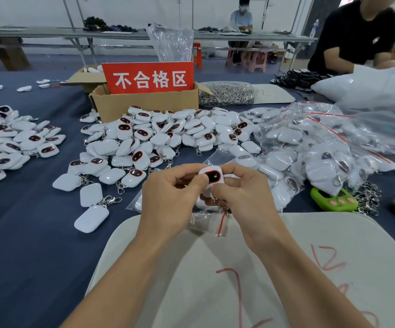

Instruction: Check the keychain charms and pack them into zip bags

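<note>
both left hand (168, 192) and right hand (244, 192) pinch charm (212, 177); light, rigid, glossy-slippery, likely best gripped by edges.

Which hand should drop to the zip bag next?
Left hand, probably: it only pinches the charm at its edge, while the right hand wraps it. The zip bag lies just below both.

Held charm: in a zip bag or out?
Out. The left hand and right hand pinch the bare charm, its screen uncovered; a zip bag lies under them.
</note>
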Demonstrator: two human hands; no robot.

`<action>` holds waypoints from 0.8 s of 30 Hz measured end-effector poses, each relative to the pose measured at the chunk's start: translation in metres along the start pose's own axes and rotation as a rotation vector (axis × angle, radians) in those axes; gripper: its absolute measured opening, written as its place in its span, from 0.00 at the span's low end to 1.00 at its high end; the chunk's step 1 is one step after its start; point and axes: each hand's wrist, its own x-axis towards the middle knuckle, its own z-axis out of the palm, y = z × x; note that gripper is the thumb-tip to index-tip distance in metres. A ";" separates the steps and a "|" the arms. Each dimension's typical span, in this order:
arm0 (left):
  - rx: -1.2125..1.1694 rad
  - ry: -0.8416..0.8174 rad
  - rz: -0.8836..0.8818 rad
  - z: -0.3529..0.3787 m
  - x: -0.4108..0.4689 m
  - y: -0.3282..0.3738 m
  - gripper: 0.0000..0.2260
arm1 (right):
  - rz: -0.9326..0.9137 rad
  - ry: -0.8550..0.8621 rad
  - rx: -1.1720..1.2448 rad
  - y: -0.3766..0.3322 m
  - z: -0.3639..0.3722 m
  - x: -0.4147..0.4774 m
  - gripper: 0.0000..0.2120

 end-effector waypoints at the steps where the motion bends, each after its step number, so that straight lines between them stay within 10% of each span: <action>1: 0.011 0.014 0.008 0.000 0.000 0.001 0.09 | -0.016 0.015 -0.021 0.001 0.000 0.000 0.12; 16: 0.224 0.079 0.038 0.001 -0.007 -0.002 0.26 | -0.292 0.246 -0.146 0.005 -0.004 0.003 0.18; 24: 0.057 0.018 -0.098 -0.001 -0.003 0.000 0.14 | -0.313 0.143 -0.479 0.001 -0.008 0.000 0.22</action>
